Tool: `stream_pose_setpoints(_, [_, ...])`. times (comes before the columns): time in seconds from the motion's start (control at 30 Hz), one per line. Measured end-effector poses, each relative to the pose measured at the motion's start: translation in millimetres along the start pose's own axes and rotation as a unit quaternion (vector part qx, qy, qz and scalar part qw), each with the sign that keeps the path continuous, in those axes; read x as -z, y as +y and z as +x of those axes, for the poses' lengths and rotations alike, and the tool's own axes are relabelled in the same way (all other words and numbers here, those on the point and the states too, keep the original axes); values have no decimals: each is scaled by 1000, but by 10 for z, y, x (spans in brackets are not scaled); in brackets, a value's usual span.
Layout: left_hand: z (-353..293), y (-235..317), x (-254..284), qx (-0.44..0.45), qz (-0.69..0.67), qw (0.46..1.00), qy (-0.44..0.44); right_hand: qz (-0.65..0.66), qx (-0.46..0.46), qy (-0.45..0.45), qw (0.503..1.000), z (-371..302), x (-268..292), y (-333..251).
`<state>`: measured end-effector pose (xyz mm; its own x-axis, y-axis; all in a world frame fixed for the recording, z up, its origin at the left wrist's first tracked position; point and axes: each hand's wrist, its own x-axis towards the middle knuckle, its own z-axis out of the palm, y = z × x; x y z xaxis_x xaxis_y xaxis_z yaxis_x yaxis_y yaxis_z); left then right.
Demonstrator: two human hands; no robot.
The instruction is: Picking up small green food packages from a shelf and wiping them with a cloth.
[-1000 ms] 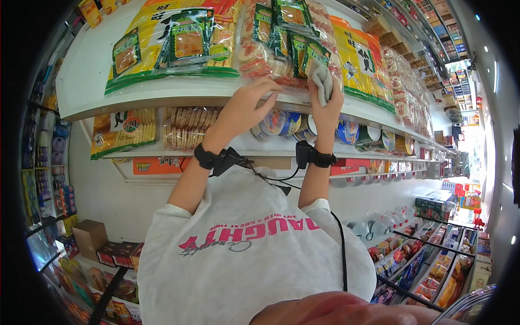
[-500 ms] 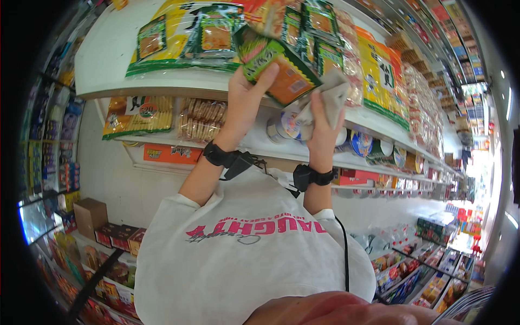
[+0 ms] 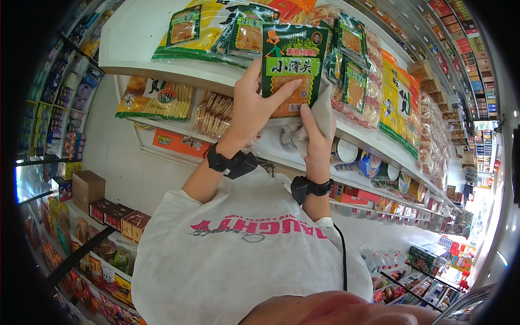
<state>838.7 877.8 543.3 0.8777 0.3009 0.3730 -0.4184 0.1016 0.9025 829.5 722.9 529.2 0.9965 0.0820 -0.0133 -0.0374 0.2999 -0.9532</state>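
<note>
A green and orange snack packet [image 3: 292, 66] is held upright in front of the upper shelf. My left hand [image 3: 259, 100] is closed on its left side, with the thumb across the front. My right hand [image 3: 318, 130] grips a grey-white cloth [image 3: 325, 105] by the packet's lower right corner, its thumb near the packet's edge. Part of the cloth is behind the packet. Similar small green packets [image 3: 354, 85] lie just beyond, on top of larger snack bags. A black band with a small box is strapped round each wrist.
Large yellow and green snack bags [image 3: 398, 103] line the white upper shelf [image 3: 162, 73]. Round tubs [image 3: 371, 164] and bagged stick snacks [image 3: 214, 114] fill the shelf below. Cardboard boxes [image 3: 89, 190] stand at the left, and packed shelves run along both sides.
The packet has turned from tilted to upright, its printed front now facing me. My right hand and the cloth have moved slightly left and down, against the packet's lower edge. The view has shifted a little.
</note>
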Motion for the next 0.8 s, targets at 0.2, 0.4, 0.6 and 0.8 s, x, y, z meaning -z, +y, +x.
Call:
stream_pose_setpoints(0.2, [-31, -13, -8, 18, -9, 999, -28, -75, 60, -21, 995, 33, 55, 4])
stream_pose_setpoints(0.4, [55, -103, -46, -252, 253, 934, -3, -212, 96, -35, 972, -10, 23, -6])
stream_pose_setpoints(0.6, [-96, -370, -62, 193, -445, 869, -94, -290, 391, -210, 848, 45, -441, -89])
stream_pose_setpoints(0.8, [-162, 36, -76, 178, -306, 932, -81, -436, 435, -89, 783, 403, -441, -116])
